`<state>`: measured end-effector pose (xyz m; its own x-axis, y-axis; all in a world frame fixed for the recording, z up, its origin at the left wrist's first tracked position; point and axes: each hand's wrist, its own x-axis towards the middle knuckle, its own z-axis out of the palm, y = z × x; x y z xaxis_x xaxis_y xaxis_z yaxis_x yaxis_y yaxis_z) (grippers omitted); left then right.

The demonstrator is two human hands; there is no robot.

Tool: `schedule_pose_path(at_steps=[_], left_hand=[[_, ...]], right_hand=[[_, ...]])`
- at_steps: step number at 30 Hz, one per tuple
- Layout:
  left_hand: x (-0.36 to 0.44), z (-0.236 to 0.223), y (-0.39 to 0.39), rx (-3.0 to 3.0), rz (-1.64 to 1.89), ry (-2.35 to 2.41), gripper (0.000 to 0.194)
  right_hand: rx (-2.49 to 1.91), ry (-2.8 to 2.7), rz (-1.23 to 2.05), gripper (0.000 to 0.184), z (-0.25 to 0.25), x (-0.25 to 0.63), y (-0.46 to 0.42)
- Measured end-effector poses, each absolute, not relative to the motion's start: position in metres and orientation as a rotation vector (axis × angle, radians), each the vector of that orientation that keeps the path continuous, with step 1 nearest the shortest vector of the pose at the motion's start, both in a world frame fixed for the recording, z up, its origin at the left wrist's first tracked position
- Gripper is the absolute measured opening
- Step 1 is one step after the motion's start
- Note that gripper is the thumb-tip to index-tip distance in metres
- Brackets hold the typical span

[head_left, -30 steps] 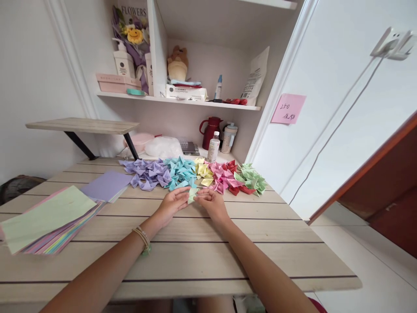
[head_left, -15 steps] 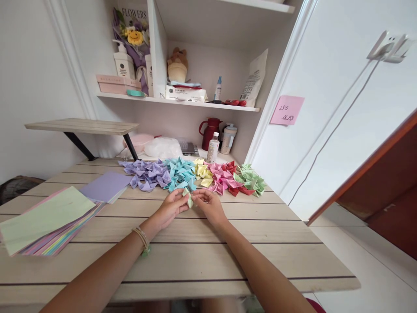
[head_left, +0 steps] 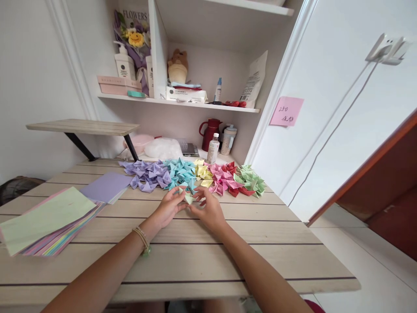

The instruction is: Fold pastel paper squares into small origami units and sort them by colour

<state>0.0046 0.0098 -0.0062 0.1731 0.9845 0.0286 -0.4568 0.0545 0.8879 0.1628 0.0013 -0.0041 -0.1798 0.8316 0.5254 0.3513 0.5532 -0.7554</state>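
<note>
Between the hands, above the slatted bench [head_left: 267,254], is the pale green paper [head_left: 189,198]; the left hand [head_left: 168,208] grips it between thumb and fingers. The right hand [head_left: 208,211] is partly open beside it, contact unclear. Beyond both lie folded boats [head_left: 180,174]; left of them, paper sheets [head_left: 47,217].

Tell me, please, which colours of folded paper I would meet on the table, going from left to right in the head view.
Purple folded papers → light blue folded papers → yellow folded papers → pink folded papers → green folded papers.
</note>
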Motion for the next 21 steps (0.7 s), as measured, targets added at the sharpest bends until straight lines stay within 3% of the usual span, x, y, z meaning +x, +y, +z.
schedule_pose_path(at_steps=[13,21], left_hand=[[0.0010,-0.0059,0.0172,1.182,1.301,0.974,0.033],[0.0002,-0.0040,0.0176,1.151,1.369,1.037,0.029]], right_hand=[[-0.909,-1.790,0.553,0.034,-0.0042,0.1660,0.0051],[-0.897,-1.734,0.715,0.026,-0.0056,0.1665,0.0057]])
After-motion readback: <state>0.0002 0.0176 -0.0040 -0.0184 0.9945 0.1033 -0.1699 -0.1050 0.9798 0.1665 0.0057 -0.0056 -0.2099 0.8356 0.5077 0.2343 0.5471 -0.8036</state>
